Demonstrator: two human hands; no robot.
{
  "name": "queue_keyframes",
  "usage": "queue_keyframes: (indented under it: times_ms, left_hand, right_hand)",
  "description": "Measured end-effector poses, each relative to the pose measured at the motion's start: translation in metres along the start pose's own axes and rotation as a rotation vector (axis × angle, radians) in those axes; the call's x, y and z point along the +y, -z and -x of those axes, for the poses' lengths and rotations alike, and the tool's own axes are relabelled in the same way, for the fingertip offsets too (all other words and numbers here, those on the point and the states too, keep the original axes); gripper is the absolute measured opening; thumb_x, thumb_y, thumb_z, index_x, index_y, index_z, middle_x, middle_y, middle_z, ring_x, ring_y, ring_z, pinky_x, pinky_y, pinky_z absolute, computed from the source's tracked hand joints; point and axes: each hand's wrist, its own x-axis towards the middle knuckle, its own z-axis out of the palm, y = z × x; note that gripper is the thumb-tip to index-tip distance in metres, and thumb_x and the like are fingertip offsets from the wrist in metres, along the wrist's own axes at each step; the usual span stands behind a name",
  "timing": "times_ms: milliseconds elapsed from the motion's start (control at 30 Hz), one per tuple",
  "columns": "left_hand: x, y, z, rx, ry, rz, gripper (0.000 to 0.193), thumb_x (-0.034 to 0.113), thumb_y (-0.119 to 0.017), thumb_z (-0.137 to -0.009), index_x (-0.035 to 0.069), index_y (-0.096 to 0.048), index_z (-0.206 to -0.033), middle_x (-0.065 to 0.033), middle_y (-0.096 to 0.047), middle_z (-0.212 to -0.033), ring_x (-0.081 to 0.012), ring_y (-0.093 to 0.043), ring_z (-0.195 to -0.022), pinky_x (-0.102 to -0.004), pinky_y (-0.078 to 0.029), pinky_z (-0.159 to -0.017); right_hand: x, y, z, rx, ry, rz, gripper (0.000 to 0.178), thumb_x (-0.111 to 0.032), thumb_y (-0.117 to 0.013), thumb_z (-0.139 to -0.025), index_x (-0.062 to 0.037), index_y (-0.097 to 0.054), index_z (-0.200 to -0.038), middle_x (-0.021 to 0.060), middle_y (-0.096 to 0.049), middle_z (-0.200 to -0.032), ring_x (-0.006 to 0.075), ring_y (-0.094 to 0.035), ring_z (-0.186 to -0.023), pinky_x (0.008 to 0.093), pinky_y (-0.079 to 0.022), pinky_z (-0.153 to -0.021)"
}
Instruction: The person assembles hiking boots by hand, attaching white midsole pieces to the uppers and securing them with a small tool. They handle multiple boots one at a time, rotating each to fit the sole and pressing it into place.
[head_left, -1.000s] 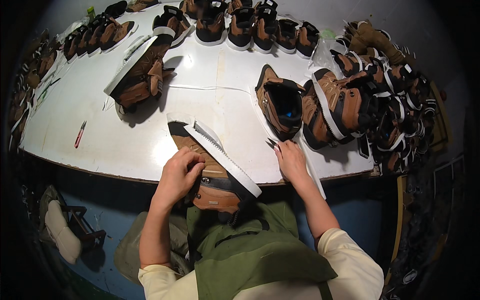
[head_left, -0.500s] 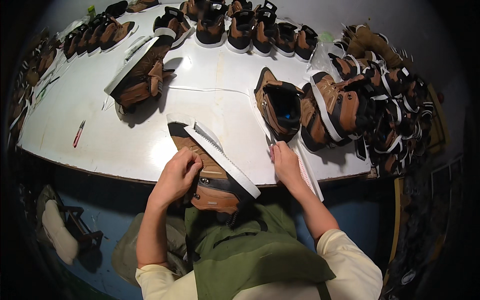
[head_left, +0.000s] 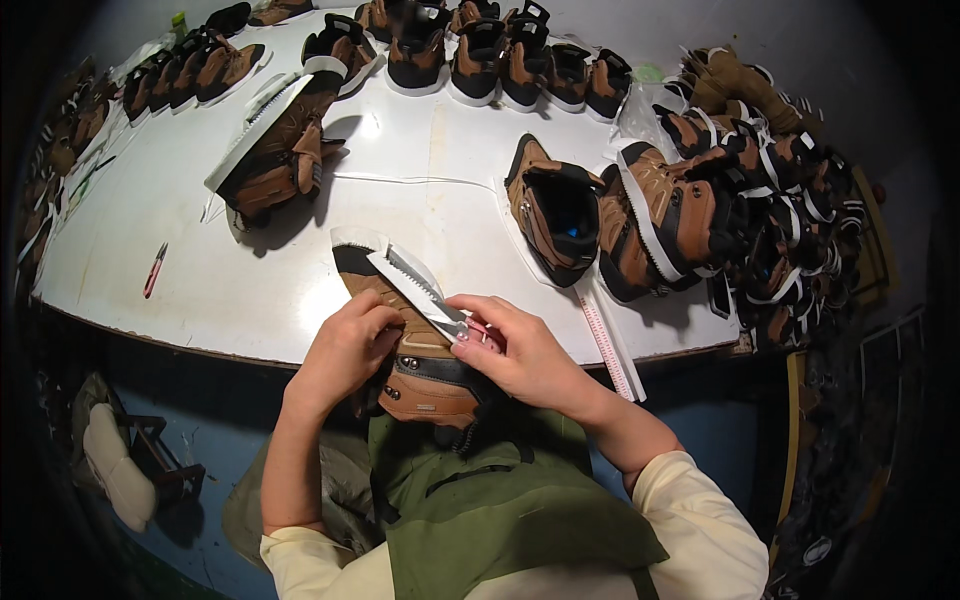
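At the table's near edge a brown and black boot (head_left: pixel 432 390) lies tilted on its side, partly over my lap, with a white toothed sole edge along its right side. My left hand (head_left: pixel 350 345) is closed on the upper of the boot. In my right hand (head_left: pixel 525 355) is a pair of scissors (head_left: pixel 482 337) with pinkish-red handles. The blades point up and left, over the white strip (head_left: pixel 392 275) along the sole. My right fingers hide part of the boot's heel end.
The white table (head_left: pixel 390 210) carries another boot on its side (head_left: pixel 275 150) and a row of boots (head_left: pixel 480 65) at the back. To the right are an upright boot (head_left: pixel 555 215), a piled heap (head_left: pixel 780 215) and a white ruler-like strip (head_left: pixel 612 345). A red-handled tool (head_left: pixel 155 272) lies left.
My right hand has moved left from beside the upright boot to the tilted boot, bringing the scissors with it. My left hand stays on the boot.
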Motion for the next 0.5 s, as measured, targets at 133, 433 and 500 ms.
queue_keyframes:
  times_ms: [133, 433, 500]
  left_hand:
    - [0.005, 0.0, -0.004, 0.011, -0.097, -0.119, 0.011, 0.004, -0.068, -0.079, 0.002, -0.063, -0.088, -0.0114, -0.055, -0.082, -0.0299, -0.061, -0.075, -0.0378, -0.052, -0.066]
    - [0.01, -0.001, -0.009, -0.03, -0.19, -0.338, 0.008, 0.004, -0.067, -0.078, 0.002, -0.06, -0.081, -0.0108, -0.054, -0.077, -0.0297, -0.059, -0.07, -0.0378, -0.051, -0.062]
    - [0.009, -0.002, -0.011, -0.017, -0.21, -0.334, 0.009, 0.003, -0.067, -0.077, 0.002, -0.059, -0.081, -0.0109, -0.053, -0.077, -0.0298, -0.058, -0.069, -0.038, -0.051, -0.061]
  right_hand:
    - [-0.002, -0.006, 0.001, 0.067, 0.084, 0.167, 0.039, -0.011, -0.066, -0.088, -0.0033, -0.055, -0.125, 0.0088, -0.055, -0.088, 0.0169, -0.054, -0.07, 0.0282, -0.047, -0.068]
    - [0.004, -0.011, 0.009, 0.089, 0.134, 0.397, 0.034, -0.014, -0.064, -0.089, -0.001, -0.057, -0.119, 0.0133, -0.058, -0.095, 0.0291, -0.063, -0.075, 0.037, -0.051, -0.065]
    - [0.004, -0.011, 0.009, 0.075, 0.175, 0.431, 0.032, -0.012, -0.064, -0.088, 0.0013, -0.056, -0.116, 0.0134, -0.056, -0.095, 0.03, -0.063, -0.073, 0.0381, -0.052, -0.062]
